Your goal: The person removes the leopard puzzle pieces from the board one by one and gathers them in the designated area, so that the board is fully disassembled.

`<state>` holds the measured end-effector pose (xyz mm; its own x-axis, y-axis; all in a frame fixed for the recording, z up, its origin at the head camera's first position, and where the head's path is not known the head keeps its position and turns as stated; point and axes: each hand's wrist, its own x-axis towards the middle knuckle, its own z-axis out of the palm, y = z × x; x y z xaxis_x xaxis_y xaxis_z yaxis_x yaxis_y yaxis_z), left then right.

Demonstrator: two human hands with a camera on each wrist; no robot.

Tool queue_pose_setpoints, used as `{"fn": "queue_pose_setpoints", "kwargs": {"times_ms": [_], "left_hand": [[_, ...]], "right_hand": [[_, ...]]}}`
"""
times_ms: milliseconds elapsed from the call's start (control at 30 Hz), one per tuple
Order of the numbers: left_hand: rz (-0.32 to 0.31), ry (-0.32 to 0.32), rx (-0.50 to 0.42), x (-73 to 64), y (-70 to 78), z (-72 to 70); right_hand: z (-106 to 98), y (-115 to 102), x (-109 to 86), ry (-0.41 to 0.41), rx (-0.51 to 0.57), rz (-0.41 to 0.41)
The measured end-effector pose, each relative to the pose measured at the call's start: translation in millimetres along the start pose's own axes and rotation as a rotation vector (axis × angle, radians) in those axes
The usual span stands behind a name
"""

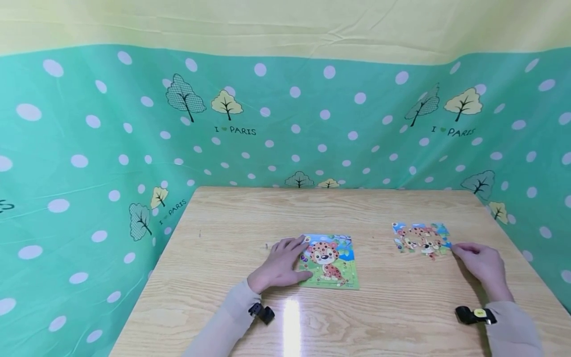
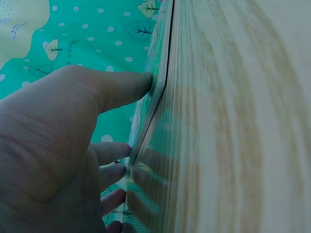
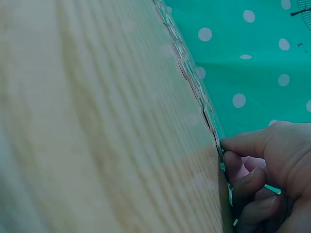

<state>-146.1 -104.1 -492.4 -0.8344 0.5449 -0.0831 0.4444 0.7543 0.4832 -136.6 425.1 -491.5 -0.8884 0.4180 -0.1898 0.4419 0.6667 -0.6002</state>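
Note:
Flat on the table lies a square jigsaw board (image 1: 330, 271) with a cartoon leopard picture. My left hand (image 1: 283, 264) rests on its left side, fingers spread at the upper left corner and thumb on the lower left part. In the left wrist view, the thumb (image 2: 121, 89) touches the board's edge (image 2: 156, 97). To the right, several jigsaw pieces (image 1: 419, 232) lie together in a loose leopard picture with gaps. At their right edge my right hand (image 1: 483, 265) pinches a piece between thumb and forefinger, the other fingers curled; the fingers mostly hide it.
The wooden table (image 1: 250, 213) carries both the board and the pieces, with bare wood between them. A green dotted curtain (image 1: 290, 144) hangs behind the table and along both sides. Dark straps with small cameras (image 1: 476, 315) sit on both wrists.

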Motion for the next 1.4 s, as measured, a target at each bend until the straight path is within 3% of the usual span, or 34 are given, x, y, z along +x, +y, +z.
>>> {"fn": "queue_pose_setpoints", "kwargs": {"times_ms": [267, 500, 933, 1400], "left_hand": [[-0.004, 0.003, -0.005, 0.7, -0.9, 1.4], [-0.004, 0.002, -0.009, 0.7, -0.4, 2.3], [-0.008, 0.003, -0.019, -0.2, -0.8, 2.7], [-0.011, 0.009, -0.014, 1.1, 0.3, 4.9]], "right_hand": [[1, 0, 4.1, 0.030, 0.012, -0.009], [13, -13, 0.5, 0.100, 0.069, -0.085], [39, -46, -9.3, 0.065, 0.177, -0.212], [65, -74, -20.7, 0.059, 0.174, -0.338]]}}
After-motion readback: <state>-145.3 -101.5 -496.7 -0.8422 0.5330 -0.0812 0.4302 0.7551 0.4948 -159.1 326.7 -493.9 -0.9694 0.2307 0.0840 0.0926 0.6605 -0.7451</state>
